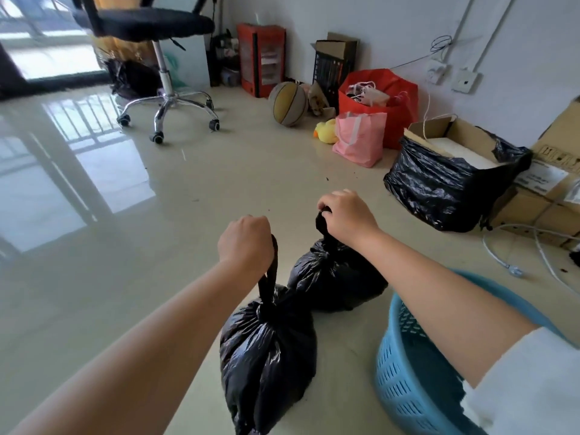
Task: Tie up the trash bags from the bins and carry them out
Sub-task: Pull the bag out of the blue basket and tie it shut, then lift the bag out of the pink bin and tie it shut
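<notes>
Two tied black trash bags are in front of me. My left hand grips the twisted neck of the nearer trash bag, which hangs below my fist. My right hand grips the knotted top of the farther trash bag, whose bottom is at the pale floor. Both bags are bunched shut at the neck. A blue slatted bin stands under my right forearm, its inside mostly hidden by my arm.
A cardboard box lined with a black bag stands right, beside larger cartons. Along the wall lie a pink bag, a red bag, a basketball and a yellow duck. An office chair stands far left. White cables trail at right.
</notes>
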Tool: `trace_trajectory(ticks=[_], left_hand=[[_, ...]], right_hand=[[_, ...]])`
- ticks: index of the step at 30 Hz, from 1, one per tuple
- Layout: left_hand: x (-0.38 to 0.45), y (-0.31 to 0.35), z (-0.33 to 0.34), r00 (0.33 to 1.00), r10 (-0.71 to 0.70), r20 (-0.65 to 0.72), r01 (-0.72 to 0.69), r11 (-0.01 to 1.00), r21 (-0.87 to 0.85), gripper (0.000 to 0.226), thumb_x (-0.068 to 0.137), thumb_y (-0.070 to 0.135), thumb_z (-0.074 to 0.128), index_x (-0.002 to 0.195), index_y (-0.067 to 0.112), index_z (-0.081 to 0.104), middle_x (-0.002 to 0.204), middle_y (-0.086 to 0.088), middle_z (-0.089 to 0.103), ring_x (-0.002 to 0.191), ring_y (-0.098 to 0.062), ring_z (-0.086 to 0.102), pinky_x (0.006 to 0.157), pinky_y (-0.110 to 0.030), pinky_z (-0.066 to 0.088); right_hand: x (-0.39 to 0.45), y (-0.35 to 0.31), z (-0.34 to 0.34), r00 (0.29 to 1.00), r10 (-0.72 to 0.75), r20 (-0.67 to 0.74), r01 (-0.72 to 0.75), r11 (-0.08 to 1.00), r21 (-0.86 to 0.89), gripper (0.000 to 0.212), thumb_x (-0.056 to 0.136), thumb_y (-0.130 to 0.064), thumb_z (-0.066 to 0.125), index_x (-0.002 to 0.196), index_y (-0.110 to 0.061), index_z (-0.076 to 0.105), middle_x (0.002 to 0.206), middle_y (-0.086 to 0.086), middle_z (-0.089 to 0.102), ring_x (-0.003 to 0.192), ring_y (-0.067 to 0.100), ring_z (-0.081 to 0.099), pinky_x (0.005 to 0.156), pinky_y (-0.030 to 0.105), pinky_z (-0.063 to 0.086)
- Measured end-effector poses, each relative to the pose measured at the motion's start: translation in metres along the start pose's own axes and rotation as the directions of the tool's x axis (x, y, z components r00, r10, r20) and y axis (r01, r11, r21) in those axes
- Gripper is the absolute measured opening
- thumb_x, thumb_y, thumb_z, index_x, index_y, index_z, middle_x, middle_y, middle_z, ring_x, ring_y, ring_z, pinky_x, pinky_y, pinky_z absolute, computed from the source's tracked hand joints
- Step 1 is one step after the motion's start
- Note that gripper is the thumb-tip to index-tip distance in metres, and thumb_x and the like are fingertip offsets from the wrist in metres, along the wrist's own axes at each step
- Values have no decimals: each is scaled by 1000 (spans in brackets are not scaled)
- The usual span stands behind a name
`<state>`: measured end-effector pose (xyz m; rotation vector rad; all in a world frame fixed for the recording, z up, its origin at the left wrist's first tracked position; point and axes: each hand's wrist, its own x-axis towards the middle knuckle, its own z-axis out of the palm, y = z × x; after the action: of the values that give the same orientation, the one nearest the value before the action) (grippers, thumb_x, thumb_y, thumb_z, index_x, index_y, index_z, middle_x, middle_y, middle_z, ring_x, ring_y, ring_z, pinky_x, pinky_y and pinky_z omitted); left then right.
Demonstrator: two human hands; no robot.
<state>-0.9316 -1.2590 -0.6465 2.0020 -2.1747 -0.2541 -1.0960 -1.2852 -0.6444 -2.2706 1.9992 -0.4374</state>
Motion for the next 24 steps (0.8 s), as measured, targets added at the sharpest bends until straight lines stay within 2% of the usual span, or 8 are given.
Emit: trace_trajectory(ticks=[4, 9, 16, 20, 24], left_hand=[[-10, -9, -49, 999, 4, 52, -2, 1000, -30, 22, 91, 2, 37, 100, -3, 57, 104, -21, 59, 96, -36, 57, 66, -34, 36], [-21, -1, -134, 997, -16, 79, 18, 1000, -20, 21, 91, 1, 40, 104, 0, 58, 105, -16, 59, 98, -32, 55, 67, -30, 34], [-23, 42, -318, 997, -25, 74, 26, 1000, -5, 23, 93, 5, 42, 106, 6, 61, 108, -13, 61, 106, -28, 51, 68, -28, 33], [-22, 94, -421, 996, 15, 84, -17, 1000, 16, 27, 90, 0, 45, 106, 12, 64, 108, -10, 63, 102, -26, 54, 66, -27, 33], [-24, 160, -496, 989, 103, 103, -112, 990, 84, 26, 90, 1, 45, 107, 10, 62, 110, -12, 60, 105, -28, 53, 67, -30, 37]], right_hand=[[7, -34, -39, 996, -6, 92, 5, 1000, 12, 31, 87, 1, 40, 110, -3, 59, 113, 18, 61, 110, 32, 46, 88, 37, 41], [12, -75, -115, 983, -57, 177, 45, 997, 67, 35, 87, 3, 40, 116, -6, 57, 115, 16, 59, 113, 30, 45, 91, 37, 40], [26, -123, -290, 989, -80, 128, 56, 982, 179, 34, 87, -1, 40, 116, -6, 56, 113, 17, 59, 112, 29, 44, 91, 36, 38], [27, -132, -400, 989, -103, 108, 85, 984, 156, 32, 87, -1, 39, 113, -5, 58, 111, 19, 57, 109, 30, 44, 86, 34, 36], [14, -122, -499, 989, -138, 52, 133, 987, 96, 33, 86, 0, 39, 112, -5, 58, 111, 20, 56, 108, 32, 44, 83, 34, 38]])
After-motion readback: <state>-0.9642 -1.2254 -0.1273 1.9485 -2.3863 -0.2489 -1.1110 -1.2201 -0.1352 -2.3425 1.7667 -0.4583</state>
